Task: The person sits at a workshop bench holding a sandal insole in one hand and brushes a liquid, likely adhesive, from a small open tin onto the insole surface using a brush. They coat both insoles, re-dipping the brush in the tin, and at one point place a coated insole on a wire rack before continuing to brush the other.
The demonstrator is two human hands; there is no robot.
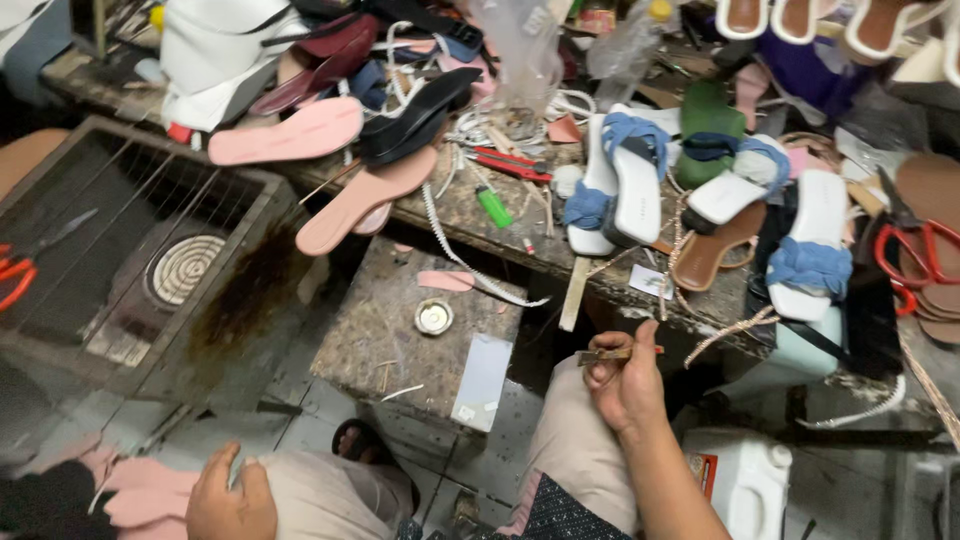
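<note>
Right hand point(626, 385) was raised in front of the workbench edge point(470, 215), fingers pinched around a small brown stick-like tool point(612, 354) held roughly level; a reddish tip stuck out on the tool's right end. Tool sat just below the bench edge, above the person's right knee point(570, 450).

Left hand point(230, 500) rested on the left knee point(320, 495), fingers curled loosely, nothing visibly held. Pink insole pieces point(140, 490) lay just beside it, lower left.

Between the knees stood a low stone block point(390, 330) with a small round tin point(433, 317), a pink cut-out point(446, 281) and a pale rectangular card point(483, 380) hanging over its front edge.

Bench was cluttered: white sandals with blue knotted straps point(625, 185), pink soles point(288, 133), a black sole point(415, 115), red-handled pliers point(508, 163), a green marker point(493, 207), beaded white trim point(455, 250) trailing off the edge. Wire-topped heater box point(150, 250) sat on the left, orange scissors point(15, 275) lying on it. White plastic jug point(745, 480) stood on the floor by the right forearm.
</note>
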